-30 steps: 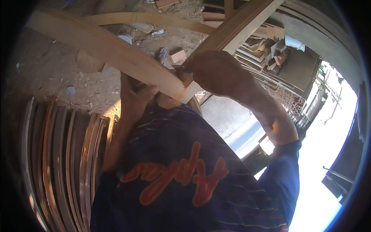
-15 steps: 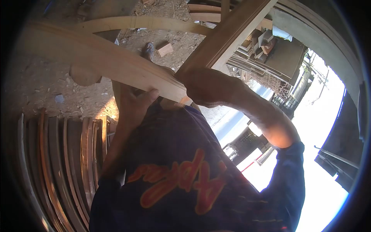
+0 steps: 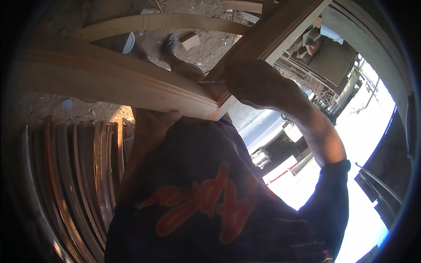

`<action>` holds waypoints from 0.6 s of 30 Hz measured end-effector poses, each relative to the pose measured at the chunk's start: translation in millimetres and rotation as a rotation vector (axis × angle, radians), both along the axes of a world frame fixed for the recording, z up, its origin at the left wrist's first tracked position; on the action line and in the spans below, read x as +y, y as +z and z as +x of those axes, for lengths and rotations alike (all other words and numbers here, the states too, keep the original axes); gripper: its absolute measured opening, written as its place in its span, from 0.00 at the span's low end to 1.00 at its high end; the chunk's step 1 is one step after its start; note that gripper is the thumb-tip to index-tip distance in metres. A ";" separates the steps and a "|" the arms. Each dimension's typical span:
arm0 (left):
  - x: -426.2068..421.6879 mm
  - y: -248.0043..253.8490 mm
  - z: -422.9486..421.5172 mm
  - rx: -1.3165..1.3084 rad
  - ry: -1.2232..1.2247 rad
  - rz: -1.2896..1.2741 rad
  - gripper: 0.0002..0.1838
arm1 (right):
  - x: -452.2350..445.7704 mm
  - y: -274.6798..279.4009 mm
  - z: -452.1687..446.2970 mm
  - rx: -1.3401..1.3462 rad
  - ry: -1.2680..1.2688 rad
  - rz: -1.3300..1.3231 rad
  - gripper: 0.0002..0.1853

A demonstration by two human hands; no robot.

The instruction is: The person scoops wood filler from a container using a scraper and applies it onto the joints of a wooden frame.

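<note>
A long pale wooden beam (image 3: 144, 90) runs from the left to a squared end in front of my chest. My left hand (image 3: 155, 120) grips its lower edge, thumb against the near face, fingers mostly hidden. Over the beam's end is my right hand (image 3: 250, 83), closed, with a thin dark piece sticking out toward the left; the rest of that piece is hidden. Beneath that hand, a second grooved beam (image 3: 276, 33) slants up to the right, near the end of the first. The joint area shows an orange-brown mark.
A curved wooden strip (image 3: 162, 21) crosses behind the beams. Long boards (image 3: 83, 171) stand in a row at lower left. A small wood block (image 3: 190, 41) and a foot (image 3: 170, 42) are on the dirt floor. Stacked panels (image 3: 329, 65) lie at upper right.
The right hand moved down over the beam's end, then back up and right, uncovering the end again. The left hand stays on the beam, whose left part now appears lower in view.
</note>
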State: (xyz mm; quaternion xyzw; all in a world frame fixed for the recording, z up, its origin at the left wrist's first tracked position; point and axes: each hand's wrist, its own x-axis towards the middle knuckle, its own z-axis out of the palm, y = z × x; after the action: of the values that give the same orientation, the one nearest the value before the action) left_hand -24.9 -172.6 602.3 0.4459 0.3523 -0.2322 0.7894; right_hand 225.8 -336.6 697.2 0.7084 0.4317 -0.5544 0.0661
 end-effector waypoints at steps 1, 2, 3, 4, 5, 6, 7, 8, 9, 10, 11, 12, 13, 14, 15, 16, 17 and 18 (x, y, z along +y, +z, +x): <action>0.0 -0.2 -0.3 0.005 -0.022 0.026 0.40 | -3.8 -3.3 -0.5 0.013 0.048 0.031 0.13; 0.0 0.0 -0.6 0.008 -0.045 0.050 0.39 | -5.1 -4.8 -2.1 0.016 0.041 0.034 0.13; 0.3 0.7 -1.1 0.010 -0.053 0.051 0.39 | -5.6 -5.8 -5.0 0.012 -0.040 0.116 0.13; 0.1 1.3 -1.3 -0.006 -0.052 0.061 0.40 | -5.9 -6.7 -7.7 0.006 -0.120 0.197 0.14; 0.0 1.8 -1.3 -0.024 -0.049 0.071 0.40 | -3.1 -7.1 -9.5 0.006 -0.125 0.198 0.14; 0.1 3.2 0.2 -0.023 -0.053 0.073 0.40 | 2.1 -6.9 -9.8 0.011 -0.129 0.121 0.13; 0.7 5.4 2.0 -0.029 -0.017 0.041 0.40 | 6.2 -6.2 -9.0 0.016 -0.132 0.044 0.13; 1.4 6.9 3.2 -0.036 0.019 0.008 0.40 | 9.1 -5.4 -6.6 0.017 -0.133 0.046 0.13; 2.1 7.4 3.6 -0.035 0.019 0.010 0.40 | 12.1 -5.1 -3.9 0.081 -0.101 -0.003 0.17; 3.1 7.4 3.9 -0.022 0.002 0.002 0.40 | 14.0 -5.3 -3.0 0.146 -0.069 -0.052 0.22; 4.0 7.1 4.1 -0.010 -0.014 -0.007 0.40 | 14.1 -6.6 -4.6 0.146 -0.067 -0.050 0.22; 4.0 6.0 3.2 -0.009 -0.010 -0.005 0.40 | 13.4 -8.3 -7.1 0.172 -0.022 -0.165 0.22; 3.0 4.2 1.6 -0.013 -0.018 0.026 0.40 | 13.7 -9.6 -7.9 0.196 0.022 -0.279 0.23; 3.1 3.0 0.3 -0.015 -0.027 0.057 0.40 | 12.7 -8.6 -5.9 0.197 0.027 -0.278 0.23; 3.8 3.0 0.8 -0.014 -0.023 0.059 0.40 | 9.0 -6.5 -1.7 0.200 -0.001 -0.160 0.23; 3.9 3.9 2.2 -0.004 -0.021 0.046 0.40 | 9.4 -2.7 1.5 0.206 -0.014 -0.101 0.23; 2.9 6.2 2.4 0.009 -0.019 0.031 0.41 | 9.8 1.0 4.6 0.211 -0.024 -0.042 0.23; 1.1 9.8 2.8 0.018 -0.018 0.027 0.41 | 18.0 13.3 7.5 0.166 -0.033 -0.009 0.23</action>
State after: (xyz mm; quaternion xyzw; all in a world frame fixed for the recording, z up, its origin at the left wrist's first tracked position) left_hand -22.1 -171.5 612.1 0.4574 0.3583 -0.2384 0.7782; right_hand 233.3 -318.7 710.5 0.6668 0.4215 -0.6141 0.0242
